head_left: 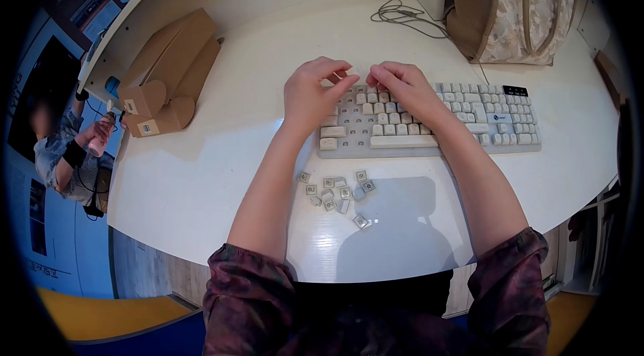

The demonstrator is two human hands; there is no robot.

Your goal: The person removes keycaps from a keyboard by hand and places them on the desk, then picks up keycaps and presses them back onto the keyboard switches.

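A white keyboard lies on the desk, with several bare key sockets on its left part. My left hand is over the keyboard's upper left corner, its thumb and fingertips curved toward each other with a gap between them. Just right of it, my right hand is over the upper keys, thumb and index finger pinched; whatever they hold, if anything, is too small to make out. Several loose keycaps lie scattered on the desk below the keyboard, most with their undersides up.
An open cardboard box stands at the left of the white desk. A grey cable lies at the back, beside a patterned bag at the right. Another person is beyond the left edge, holding a pink object.
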